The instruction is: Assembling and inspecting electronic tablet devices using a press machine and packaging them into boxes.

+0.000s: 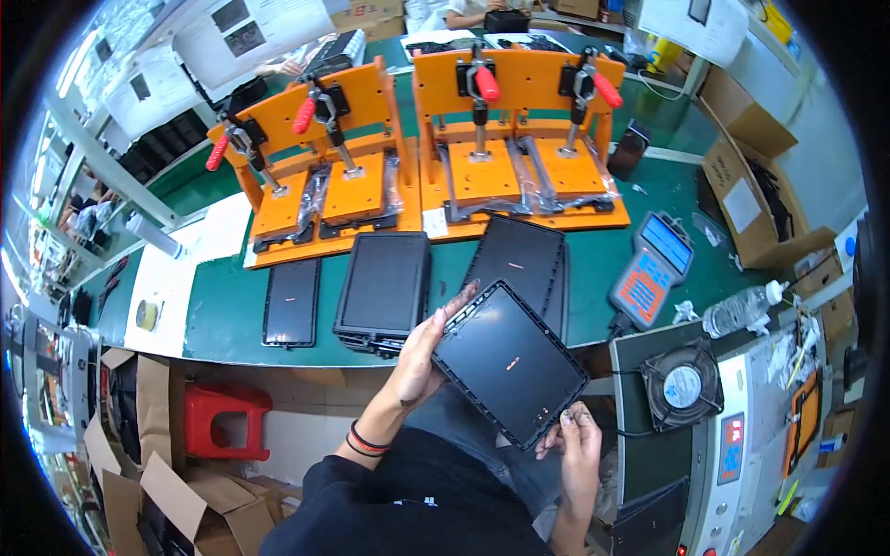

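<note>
A black rectangular panel [508,366] with a raised rim, like a tablet housing, is held tilted above my lap. My left hand [422,360] grips it along its upper left edge, thumb and fingers around the rim. At its lower right corner, the fingers of my right hand [577,441] are pinched together against the rim. Just beyond, similar black panels [521,255] lie overlapping on the green bench [222,324]. A neat stack of black panels [382,278] sits to their left, and a single dark panel [291,301] lies farther left.
Two orange clamping fixtures [519,221] with red-handled toggle clamps span the bench's middle. To the right are a handheld meter [654,269], a plastic bottle [742,310], a small fan [683,385] and an open cardboard box [756,190]. A red stool [227,422] stands below.
</note>
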{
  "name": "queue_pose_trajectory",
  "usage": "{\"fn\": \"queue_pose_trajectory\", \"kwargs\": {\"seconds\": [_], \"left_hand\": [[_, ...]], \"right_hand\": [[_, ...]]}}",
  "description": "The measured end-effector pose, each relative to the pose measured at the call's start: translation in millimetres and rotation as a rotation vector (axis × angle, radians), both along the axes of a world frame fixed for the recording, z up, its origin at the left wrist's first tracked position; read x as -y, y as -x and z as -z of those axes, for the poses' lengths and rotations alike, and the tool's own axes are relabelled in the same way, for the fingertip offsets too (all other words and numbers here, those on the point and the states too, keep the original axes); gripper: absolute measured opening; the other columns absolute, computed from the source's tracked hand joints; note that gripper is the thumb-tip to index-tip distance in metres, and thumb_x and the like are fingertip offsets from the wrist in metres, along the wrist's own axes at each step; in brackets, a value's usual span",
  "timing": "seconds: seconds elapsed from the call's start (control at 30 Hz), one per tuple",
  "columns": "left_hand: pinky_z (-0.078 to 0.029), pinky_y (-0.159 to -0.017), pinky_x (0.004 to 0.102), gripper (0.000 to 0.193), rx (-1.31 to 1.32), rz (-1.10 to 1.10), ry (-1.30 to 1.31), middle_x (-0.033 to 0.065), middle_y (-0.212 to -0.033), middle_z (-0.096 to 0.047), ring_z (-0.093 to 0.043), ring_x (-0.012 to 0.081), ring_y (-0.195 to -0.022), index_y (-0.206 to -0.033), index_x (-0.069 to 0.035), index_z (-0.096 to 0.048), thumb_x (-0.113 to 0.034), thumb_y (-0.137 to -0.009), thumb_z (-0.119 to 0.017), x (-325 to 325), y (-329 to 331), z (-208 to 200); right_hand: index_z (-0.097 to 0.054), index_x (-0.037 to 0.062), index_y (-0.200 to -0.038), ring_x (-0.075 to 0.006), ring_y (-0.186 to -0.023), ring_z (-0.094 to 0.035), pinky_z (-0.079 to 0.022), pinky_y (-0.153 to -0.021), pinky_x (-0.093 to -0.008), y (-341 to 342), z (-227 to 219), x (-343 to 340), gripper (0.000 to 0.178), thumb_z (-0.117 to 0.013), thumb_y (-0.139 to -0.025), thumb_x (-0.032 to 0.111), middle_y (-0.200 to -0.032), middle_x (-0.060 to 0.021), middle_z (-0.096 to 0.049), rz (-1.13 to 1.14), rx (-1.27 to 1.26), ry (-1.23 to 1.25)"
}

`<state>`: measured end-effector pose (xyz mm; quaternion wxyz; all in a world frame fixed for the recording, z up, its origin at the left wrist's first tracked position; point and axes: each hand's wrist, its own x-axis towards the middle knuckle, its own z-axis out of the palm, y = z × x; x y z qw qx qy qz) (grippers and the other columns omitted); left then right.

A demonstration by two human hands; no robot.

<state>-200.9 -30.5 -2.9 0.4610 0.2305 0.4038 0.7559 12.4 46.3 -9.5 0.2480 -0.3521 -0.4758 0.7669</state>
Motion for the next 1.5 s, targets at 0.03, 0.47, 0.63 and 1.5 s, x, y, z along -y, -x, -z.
{"fn": "queue_pose_trajectory", "kwargs": {"seconds": [0.03,0.47,0.63,1.5], "left_hand": [[-0.026,-0.101,0.033,0.055,-0.025,-0.033,0.0,0.0134,-0.138,-0.026,-0.029,0.0207,-0.125,-0.132,0.005,-0.024,-0.034,-0.094,-0.03,3.4,3.1,2.0],[-0.038,-0.094,0.0328,0.056,-0.42,-0.405,0.209,0.0214,-0.114,-0.052,-0.048,0.0238,-0.109,-0.121,0.007,-0.037,-0.04,-0.093,-0.027,87.6,124.7,-57.5],[-0.042,-0.086,0.0269,0.051,-0.504,-0.705,0.41,0.0169,-0.107,-0.058,-0.052,0.0171,-0.1,-0.115,0.005,-0.045,-0.038,-0.093,-0.027,147.0,166.1,-40.2],[-0.029,-0.092,0.0623,0.088,0.103,-0.403,-0.406,0.0205,-0.136,-0.024,-0.034,0.0445,-0.116,-0.136,-0.018,-0.018,-0.066,-0.068,-0.046,167.3,147.2,-28.2]], "right_hand": [[-0.042,0.0044,-0.08,-0.0113,-0.051,-0.051,-0.044,-0.047,-0.0224,1.9,-3.0,-2.3,0.011,-0.043,-0.09,0.01,-0.059,-0.0047,-0.048,-0.043,0.015,-0.029],[-0.055,-0.0046,-0.08,-0.0069,-0.056,-0.05,-0.042,-0.05,-0.0206,129.4,-3.9,77.1,0.021,-0.054,-0.086,0.015,-0.064,-0.0041,-0.055,-0.649,-0.12,0.063],[-0.055,-0.002,-0.088,-0.0064,-0.054,-0.047,-0.04,-0.048,-0.0202,201.7,28.0,139.5,0.021,-0.052,-0.088,0.019,-0.064,-0.001,-0.051,-0.886,-0.308,0.279],[-0.043,-0.0042,-0.107,-0.023,-0.085,-0.058,-0.049,-0.072,-0.0305,196.3,1.6,146.7,0.036,-0.059,-0.079,0.011,-0.088,-0.0133,-0.052,-0.559,-0.21,-0.78]]}}
